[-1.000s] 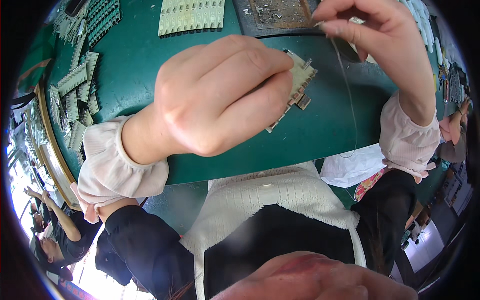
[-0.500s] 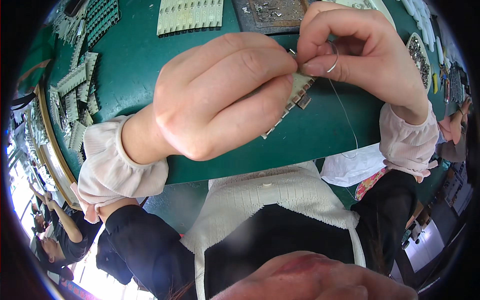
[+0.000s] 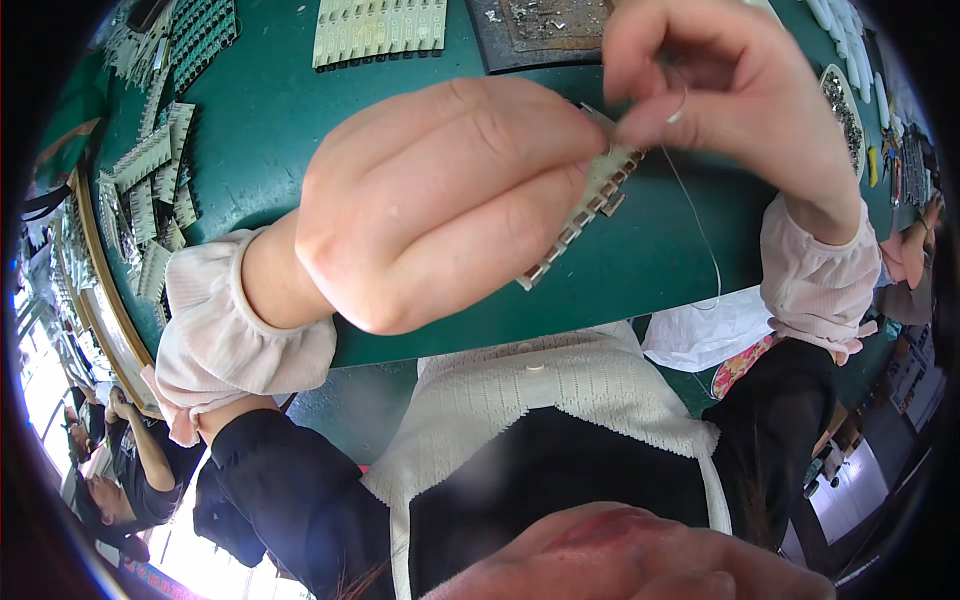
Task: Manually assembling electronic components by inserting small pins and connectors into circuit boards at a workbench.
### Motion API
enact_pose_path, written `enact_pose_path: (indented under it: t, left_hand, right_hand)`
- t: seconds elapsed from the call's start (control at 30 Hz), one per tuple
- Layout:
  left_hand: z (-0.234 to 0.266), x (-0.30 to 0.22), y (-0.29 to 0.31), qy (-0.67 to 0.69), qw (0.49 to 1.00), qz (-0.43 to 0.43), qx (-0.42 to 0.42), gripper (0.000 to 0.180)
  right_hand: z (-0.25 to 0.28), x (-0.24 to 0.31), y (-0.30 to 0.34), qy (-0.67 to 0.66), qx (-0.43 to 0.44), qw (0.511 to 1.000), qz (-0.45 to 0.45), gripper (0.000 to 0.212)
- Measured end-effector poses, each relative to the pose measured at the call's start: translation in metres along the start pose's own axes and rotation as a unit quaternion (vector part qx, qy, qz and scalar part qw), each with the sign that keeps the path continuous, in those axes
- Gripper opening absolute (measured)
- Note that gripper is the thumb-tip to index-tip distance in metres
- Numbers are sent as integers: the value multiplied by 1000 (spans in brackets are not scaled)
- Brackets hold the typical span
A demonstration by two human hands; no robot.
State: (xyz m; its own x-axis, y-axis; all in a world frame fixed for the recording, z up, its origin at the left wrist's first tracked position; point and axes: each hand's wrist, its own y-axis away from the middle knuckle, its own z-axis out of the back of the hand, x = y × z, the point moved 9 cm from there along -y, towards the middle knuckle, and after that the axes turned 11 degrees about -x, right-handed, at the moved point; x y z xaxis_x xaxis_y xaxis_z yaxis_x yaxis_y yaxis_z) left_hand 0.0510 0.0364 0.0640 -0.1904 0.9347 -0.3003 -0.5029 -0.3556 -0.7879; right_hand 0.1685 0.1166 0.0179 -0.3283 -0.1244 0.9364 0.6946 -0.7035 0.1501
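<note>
My left hand (image 3: 430, 200) is closed around a pale circuit board strip (image 3: 608, 178), covering much of it. Small metal parts line the strip's exposed edge, and one squarish piece sticks out from it. At the strip's far end is my right hand (image 3: 735, 115), somewhat blurred, thumb and forefinger curled together close to the left fingertips. A thin silvery wire (image 3: 703, 235) loops by the right thumb and hangs down toward the table edge. Whatever lies between the right fingertips is too small or blurred to make out.
Loose board strips (image 3: 150, 205) are piled at left, near a green board panel (image 3: 205, 45). A pale board panel (image 3: 380, 35) and a dark tray (image 3: 540, 35) lie at the back. On the right is a dish of small metal parts (image 3: 843, 115). Other people are at both sides.
My right hand has drawn slightly up and right from the strip, its fingers now blurred. The left hand has shifted a little down and left, and more of the strip's edge shows.
</note>
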Motion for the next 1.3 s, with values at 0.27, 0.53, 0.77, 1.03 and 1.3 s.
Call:
enact_pose_path:
  t: [0.27,0.53,0.77,1.03,1.3]
  left_hand:
    - [-3,54,13,57,942,330,-8,21]
    - [-16,95,52,404,583,677,-197,26]
    - [-14,100,44,424,589,660,-195,27]
    - [-9,101,41,446,590,640,-208,24]
    - [-9,101,41,449,598,632,-203,25]
  right_hand:
    - [43,20,9,-65,-192,971,-124,14]
    - [34,12,6,106,-214,962,130,14]
    - [33,27,9,49,-278,957,67,12]
    - [32,20,5,25,-285,955,76,12]
    - [32,18,6,96,-291,947,98,11]
